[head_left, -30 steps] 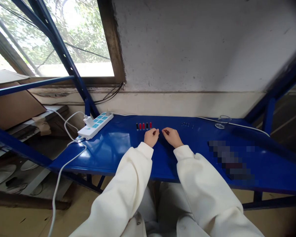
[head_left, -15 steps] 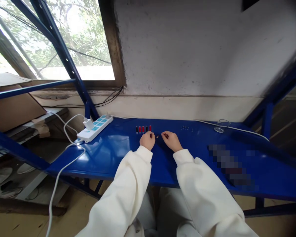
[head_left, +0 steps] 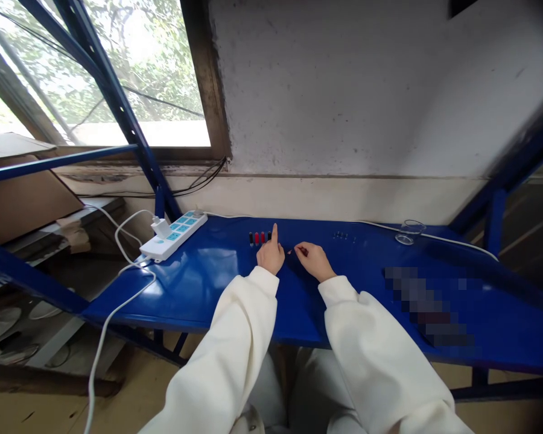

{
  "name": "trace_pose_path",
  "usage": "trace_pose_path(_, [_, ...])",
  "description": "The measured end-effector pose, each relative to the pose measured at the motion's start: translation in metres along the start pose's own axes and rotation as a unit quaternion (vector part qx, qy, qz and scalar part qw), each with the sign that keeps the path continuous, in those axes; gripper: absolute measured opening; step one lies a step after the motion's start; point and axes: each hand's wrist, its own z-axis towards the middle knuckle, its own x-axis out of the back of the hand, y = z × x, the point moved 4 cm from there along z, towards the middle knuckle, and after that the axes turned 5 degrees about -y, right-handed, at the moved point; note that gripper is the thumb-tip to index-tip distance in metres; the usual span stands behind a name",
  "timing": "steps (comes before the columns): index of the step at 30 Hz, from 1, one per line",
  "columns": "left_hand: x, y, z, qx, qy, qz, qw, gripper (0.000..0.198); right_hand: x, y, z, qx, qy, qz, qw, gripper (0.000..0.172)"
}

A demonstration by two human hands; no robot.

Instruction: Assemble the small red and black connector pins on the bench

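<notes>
My left hand [head_left: 270, 256] is over the blue table, its index finger stretched out toward the wall and the other fingers curled in. Whatever those curled fingers hold, if anything, is hidden. A row of small black and red cylinders [head_left: 256, 239] stands just beyond this hand, partly covered by it. My right hand [head_left: 314, 259] has thumb and fingertips pinched together; what is between them is too small to name. Between the two hands shows a tiny copper-coloured piece [head_left: 289, 252]. Several small clear pieces [head_left: 340, 235] lie beyond my right hand.
A white power strip [head_left: 174, 235] with a plug and cable lies on the left of the blue table [head_left: 199, 295]. At the back right is a clear glass [head_left: 409, 231] beside a white cable. A dark blurred object [head_left: 425, 307] lies at the right.
My left index finger has straightened from its curled position and now hides the right end of the row of cylinders. My right hand stays pinched in nearly the same place.
</notes>
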Motion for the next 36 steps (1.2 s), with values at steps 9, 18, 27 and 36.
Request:
trace_pose_path(9, [-0.004, -0.003, 0.006, -0.009, 0.002, 0.021, 1.0, 0.053, -0.005, -0.005, 0.001, 0.014, -0.024, 0.004, 1.0, 0.022])
trace_pose_path(18, [-0.002, -0.008, 0.012, -0.018, 0.048, -0.196, 0.979, 0.024, -0.006, -0.004, 0.001, 0.005, -0.028, -0.007, 1.0, 0.021])
trace_pose_path(27, [-0.003, 0.005, 0.003, 0.007, -0.056, -0.569, 0.82, 0.02, 0.007, -0.002, -0.001, -0.093, 0.06, 0.06, 0.992, 0.041])
trace_pose_path(36, [-0.002, 0.011, -0.001, -0.005, -0.099, -0.599, 0.795, 0.033, 0.006, -0.003, -0.001, -0.074, 0.075, 0.2, 0.974, 0.05])
